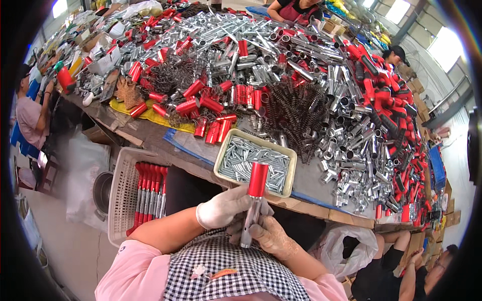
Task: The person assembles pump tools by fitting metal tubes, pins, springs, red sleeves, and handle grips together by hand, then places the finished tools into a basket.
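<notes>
In front of my chest stands a shiny metal tube with a red sleeve [258, 180] on its upper end, slightly tilted. My left hand [223, 208], in a white glove with dark grey fingers, closes on the tube just below the sleeve. Around its lower part my right hand [275, 238] is closed too; it shows grey fingertips. Just beyond the hands, a cream plastic tray [219, 168] holds many small silvery metal pins [246, 159]. The sleeve's top overlaps the tray's near side in view.
Heaps of chrome tubes [346, 130], dark coil springs [296, 113], red sleeves [188, 106] and red-and-black handles [384, 95] cover the table. A white basket [118, 195] at left holds red-handled metal tools. A white plastic bag [331, 246] sits at right. Other people work around the table.
</notes>
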A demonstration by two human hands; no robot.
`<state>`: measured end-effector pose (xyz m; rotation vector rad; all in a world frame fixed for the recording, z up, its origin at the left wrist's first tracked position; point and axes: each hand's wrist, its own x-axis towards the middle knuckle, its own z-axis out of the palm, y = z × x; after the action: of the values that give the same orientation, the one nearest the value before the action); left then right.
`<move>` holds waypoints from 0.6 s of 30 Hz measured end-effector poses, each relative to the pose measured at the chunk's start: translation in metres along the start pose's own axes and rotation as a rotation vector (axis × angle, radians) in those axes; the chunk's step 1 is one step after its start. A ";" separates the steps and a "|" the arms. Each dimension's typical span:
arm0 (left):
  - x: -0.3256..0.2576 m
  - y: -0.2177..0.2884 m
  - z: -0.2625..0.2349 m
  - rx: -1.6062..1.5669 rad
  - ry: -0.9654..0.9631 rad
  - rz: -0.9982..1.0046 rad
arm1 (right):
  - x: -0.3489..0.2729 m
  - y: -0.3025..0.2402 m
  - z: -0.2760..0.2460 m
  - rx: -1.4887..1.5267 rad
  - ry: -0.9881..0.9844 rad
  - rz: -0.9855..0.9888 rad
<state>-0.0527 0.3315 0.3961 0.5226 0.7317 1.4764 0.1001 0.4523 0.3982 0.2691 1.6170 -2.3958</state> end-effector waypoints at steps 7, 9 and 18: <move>-0.007 -0.026 -0.027 -0.107 0.060 0.060 | -0.011 -0.082 -0.053 -0.948 0.666 0.149; -0.010 -0.036 -0.024 -0.176 0.097 -0.044 | 0.002 -0.081 -0.103 -1.162 1.039 -0.089; -0.008 -0.042 -0.003 0.193 0.010 -0.168 | 0.030 -0.075 -0.149 -1.222 1.231 -0.039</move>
<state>-0.0253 0.3213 0.3653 0.5852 0.9097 1.2608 0.0520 0.6149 0.4002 1.5388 3.0933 -0.6631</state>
